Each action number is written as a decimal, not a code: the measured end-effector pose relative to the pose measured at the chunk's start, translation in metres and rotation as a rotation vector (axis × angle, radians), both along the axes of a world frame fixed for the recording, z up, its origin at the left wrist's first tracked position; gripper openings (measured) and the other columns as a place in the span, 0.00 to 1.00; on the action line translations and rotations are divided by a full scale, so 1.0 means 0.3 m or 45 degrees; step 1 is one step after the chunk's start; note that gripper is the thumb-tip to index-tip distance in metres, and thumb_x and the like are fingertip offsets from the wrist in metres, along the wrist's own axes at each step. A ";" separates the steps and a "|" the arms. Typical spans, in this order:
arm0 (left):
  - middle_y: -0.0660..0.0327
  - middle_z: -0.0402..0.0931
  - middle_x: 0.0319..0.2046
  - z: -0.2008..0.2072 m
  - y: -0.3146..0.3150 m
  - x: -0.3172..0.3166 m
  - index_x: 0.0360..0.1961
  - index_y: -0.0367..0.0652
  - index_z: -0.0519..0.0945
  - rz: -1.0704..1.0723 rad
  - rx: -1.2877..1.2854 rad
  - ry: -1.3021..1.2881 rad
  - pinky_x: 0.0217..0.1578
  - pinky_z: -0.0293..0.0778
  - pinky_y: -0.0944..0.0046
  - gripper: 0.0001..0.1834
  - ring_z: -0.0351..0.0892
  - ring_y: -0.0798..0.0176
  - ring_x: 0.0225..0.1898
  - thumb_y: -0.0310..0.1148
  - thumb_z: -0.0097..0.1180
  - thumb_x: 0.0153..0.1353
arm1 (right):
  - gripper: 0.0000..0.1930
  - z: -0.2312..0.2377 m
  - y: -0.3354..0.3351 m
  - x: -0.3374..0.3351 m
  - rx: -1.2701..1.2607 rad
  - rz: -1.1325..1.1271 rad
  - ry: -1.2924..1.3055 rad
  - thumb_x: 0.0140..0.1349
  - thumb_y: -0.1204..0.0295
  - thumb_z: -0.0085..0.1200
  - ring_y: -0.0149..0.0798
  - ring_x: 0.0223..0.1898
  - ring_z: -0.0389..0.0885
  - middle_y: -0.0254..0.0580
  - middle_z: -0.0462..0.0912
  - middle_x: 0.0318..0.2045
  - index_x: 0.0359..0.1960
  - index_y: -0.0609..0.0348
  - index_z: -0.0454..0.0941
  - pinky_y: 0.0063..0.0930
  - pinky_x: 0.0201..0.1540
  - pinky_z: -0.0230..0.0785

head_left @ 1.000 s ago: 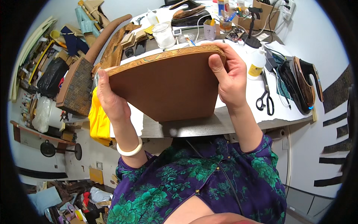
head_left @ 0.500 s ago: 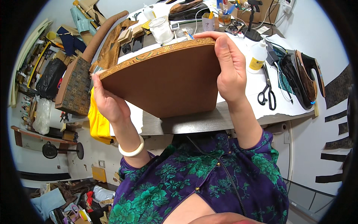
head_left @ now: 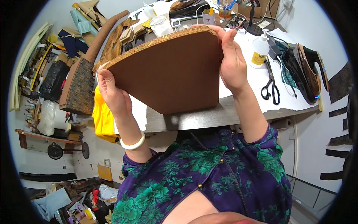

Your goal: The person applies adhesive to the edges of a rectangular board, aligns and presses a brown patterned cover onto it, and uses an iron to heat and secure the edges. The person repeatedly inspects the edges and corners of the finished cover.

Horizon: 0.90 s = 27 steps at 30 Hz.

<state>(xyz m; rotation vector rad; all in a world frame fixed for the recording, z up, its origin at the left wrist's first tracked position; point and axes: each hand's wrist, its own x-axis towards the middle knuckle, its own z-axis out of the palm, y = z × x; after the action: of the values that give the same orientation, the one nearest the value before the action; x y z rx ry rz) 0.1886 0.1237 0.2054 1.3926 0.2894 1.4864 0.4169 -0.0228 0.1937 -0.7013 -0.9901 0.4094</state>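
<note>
A flat, stiff brown panel (head_left: pixel 169 74) with a gold patterned fabric edge stands tilted above the table's front edge, its plain face toward me. My left hand (head_left: pixel 115 95) grips its far left corner, thumb on the near face and fingers mostly hidden behind. At the upper right corner my right hand (head_left: pixel 234 67) is closed round the side, with its fingers reaching behind the patterned edge. The panel's lower edge is close to the tabletop; whether it rests there I cannot tell. Its back is hidden.
White paper covers much of the grey table (head_left: pixel 197 119). Black scissors (head_left: pixel 271 84), a white glue bottle (head_left: pixel 260 52) and a dark brown iron (head_left: pixel 307 71) lie to the right. Yellow cloth (head_left: pixel 104 117) hangs at the left, beside a patterned box (head_left: pixel 78 87). A glass jar (head_left: pixel 161 25) stands behind the panel.
The panel has tipped more upright, its top edge rising, so more of the brown face shows. Both hands keep their hold. The whole view has shifted slightly.
</note>
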 end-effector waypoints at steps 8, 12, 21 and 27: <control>0.58 0.82 0.44 0.058 -0.023 0.011 0.48 0.38 0.77 -0.097 -0.296 -0.165 0.51 0.75 0.64 0.17 0.81 0.65 0.46 0.42 0.50 0.74 | 0.20 -0.027 0.018 -0.002 -0.134 -0.282 -0.214 0.73 0.55 0.52 0.24 0.30 0.72 0.33 0.79 0.27 0.44 0.64 0.78 0.22 0.34 0.67; 0.56 0.82 0.45 0.074 -0.017 -0.092 0.46 0.37 0.79 -0.138 -0.279 -0.068 0.52 0.73 0.65 0.12 0.81 0.64 0.47 0.35 0.49 0.74 | 0.18 0.085 0.024 0.013 -0.152 -0.337 -0.378 0.71 0.58 0.54 0.31 0.25 0.74 0.44 0.81 0.24 0.41 0.65 0.80 0.28 0.31 0.67; 0.57 0.81 0.48 0.260 -0.204 -0.015 0.54 0.34 0.77 0.236 0.584 0.756 0.52 0.73 0.67 0.15 0.80 0.66 0.49 0.31 0.52 0.72 | 0.15 0.148 0.015 -0.024 -0.262 -0.134 -0.677 0.70 0.62 0.54 0.39 0.23 0.72 0.49 0.78 0.22 0.38 0.64 0.79 0.33 0.29 0.65; 0.62 0.82 0.39 0.286 -0.221 0.047 0.49 0.33 0.77 -0.070 0.307 0.765 0.41 0.73 0.74 0.14 0.76 0.76 0.38 0.31 0.59 0.68 | 0.12 0.206 -0.001 -0.064 -0.369 -0.048 -0.903 0.71 0.65 0.54 0.24 0.30 0.69 0.34 0.77 0.27 0.45 0.63 0.77 0.22 0.35 0.65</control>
<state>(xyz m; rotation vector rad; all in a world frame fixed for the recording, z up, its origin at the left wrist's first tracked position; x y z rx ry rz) 0.2029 0.0575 0.2912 2.0140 0.4488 1.0508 0.3977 -0.0229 0.2554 -1.1674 -1.5985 0.2720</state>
